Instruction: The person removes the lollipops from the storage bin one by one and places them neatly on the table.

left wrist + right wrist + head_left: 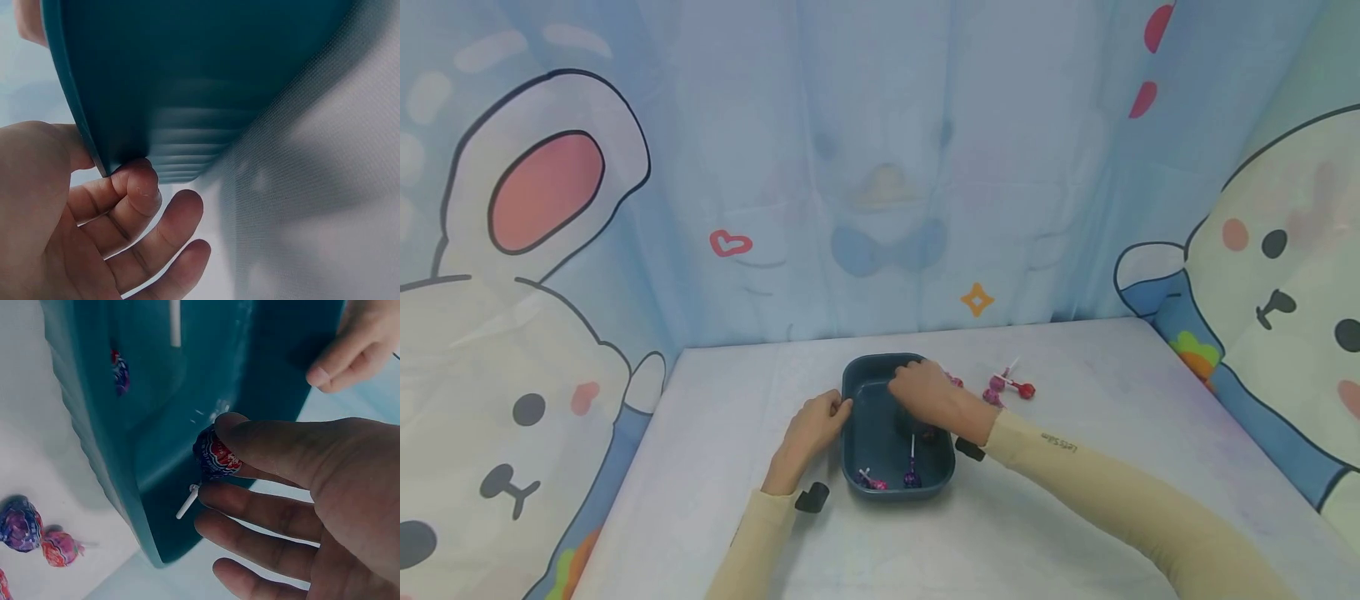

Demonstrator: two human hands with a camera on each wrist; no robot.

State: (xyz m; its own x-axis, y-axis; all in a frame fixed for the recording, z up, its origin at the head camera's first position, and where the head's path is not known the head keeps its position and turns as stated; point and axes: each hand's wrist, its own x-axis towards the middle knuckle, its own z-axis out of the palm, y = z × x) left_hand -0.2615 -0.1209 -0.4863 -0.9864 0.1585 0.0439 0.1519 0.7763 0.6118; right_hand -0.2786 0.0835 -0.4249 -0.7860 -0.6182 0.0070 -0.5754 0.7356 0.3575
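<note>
Teal-green plastic forms the rounded rectangular tray (871, 417) before me, its long axis running away from me across the white counter (1045, 533). My left hand (814, 427) pinches the left rim between thumb and index finger, its other fingers loosely spread. My right hand (934, 396), above the tray's far part, grips a round lollipop in a blue-and-red wrapper (215, 453) by thumb and fingertip, the remaining fingers apart and half extended. The lollipop's white stick (187, 501) slants out past my fingers; I cannot tell whether it touches the tray wall. A dark purple lollipop (912, 477) lies at the tray's near end. Outside, a glossy red lollipop (1026, 390) and pink and purple lollipops (992, 397) lie rightward, nearer my right hand.
</note>
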